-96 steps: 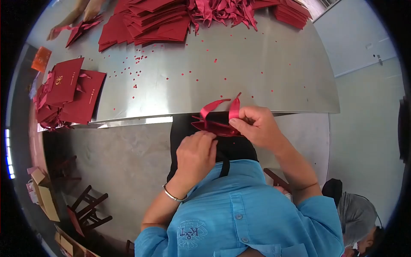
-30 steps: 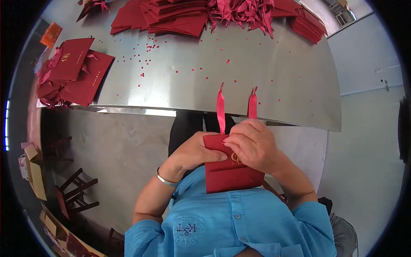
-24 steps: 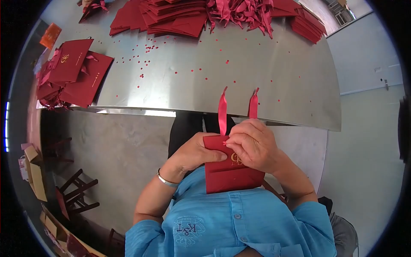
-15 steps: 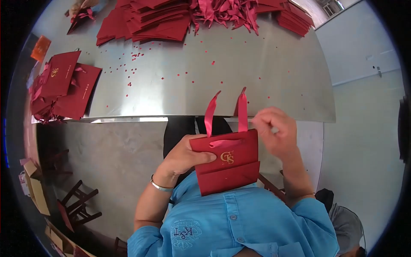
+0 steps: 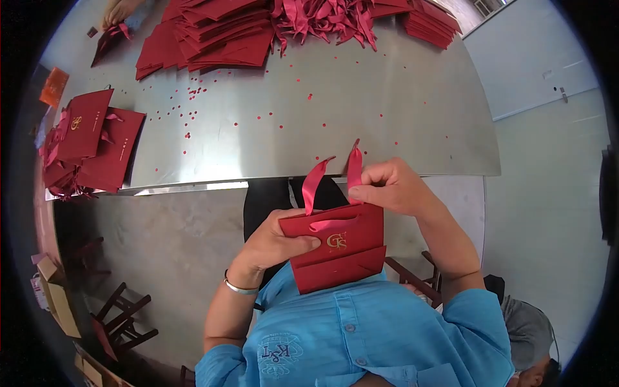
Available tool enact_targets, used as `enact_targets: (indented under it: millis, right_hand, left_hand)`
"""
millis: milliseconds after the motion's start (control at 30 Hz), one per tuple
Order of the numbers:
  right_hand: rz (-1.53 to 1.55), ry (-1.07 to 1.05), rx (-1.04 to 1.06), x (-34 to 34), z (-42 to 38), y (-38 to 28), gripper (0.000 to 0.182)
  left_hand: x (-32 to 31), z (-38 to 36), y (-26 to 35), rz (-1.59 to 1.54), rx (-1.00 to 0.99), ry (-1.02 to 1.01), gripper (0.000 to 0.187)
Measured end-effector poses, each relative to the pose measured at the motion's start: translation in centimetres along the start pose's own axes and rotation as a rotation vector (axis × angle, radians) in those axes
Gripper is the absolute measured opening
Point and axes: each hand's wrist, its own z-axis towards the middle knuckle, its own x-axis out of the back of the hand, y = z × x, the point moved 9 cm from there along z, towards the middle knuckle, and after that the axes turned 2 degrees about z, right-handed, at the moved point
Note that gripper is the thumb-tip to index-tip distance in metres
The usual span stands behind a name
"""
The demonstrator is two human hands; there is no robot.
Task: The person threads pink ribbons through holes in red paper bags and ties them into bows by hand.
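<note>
A dark red paper gift bag (image 5: 335,274) with gold lettering is held in front of my blue shirt, its bottom part folded up flat. My left hand (image 5: 274,242) grips its left side, thumb across the front and fingers hidden behind. Two pink ribbon ends (image 5: 314,186) stand up from the top edge, and a ribbon loop (image 5: 332,225) lies across the front. With thumb and fingers closed, my right hand (image 5: 390,187) pinches the right ribbon end (image 5: 355,169) just above the bag's top edge.
A metal table (image 5: 258,148) spans the front, sprinkled with small red paper dots. On it lie stacked red bags (image 5: 222,42), a heap of pink ribbons (image 5: 322,22) and a left pile of bags (image 5: 106,142). Another person's hand (image 5: 119,9) is at the far left. Wooden stools (image 5: 122,319) stand below.
My right hand has moved left and down from beside the bag onto the right ribbon end, closing on it. My left hand still holds the bag. The view has shifted slightly.
</note>
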Motion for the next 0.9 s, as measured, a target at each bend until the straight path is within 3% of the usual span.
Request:
enact_targets:
  millis: [300, 600, 700, 767, 900]
  right_hand:
    - [-0.132, 0.233, 0.025, 0.4, 0.2, -0.4, 0.017]
    - [-0.058, 0.311, 0.015, 2.3, 2.1, -2.5, 0.018]
    - [-0.029, 0.339, 0.146, 3.7, 3.7, -3.8, 0.015]
    - [-0.235, 0.417, 0.14, 5.1, 4.6, -4.3, 0.012]
    - [-0.247, 0.391, 0.091, 5.7, 5.8, -1.9, 0.013]
  left_hand:
    - [0.3, -0.5, 0.0, 0.157, -0.015, -0.004, 0.032]
    - [0.5, 1.2, 1.3, -0.041, -0.021, 0.039, 0.03]
    - [0.7, 2.6, 3.4, 0.074, -0.044, 0.048, 0.03]
    - [1.0, 3.9, 1.9, -0.19, 0.086, 0.1, 0.029]
    - [0.5, 4.1, 1.2, -0.179, 0.11, 0.129, 0.03]
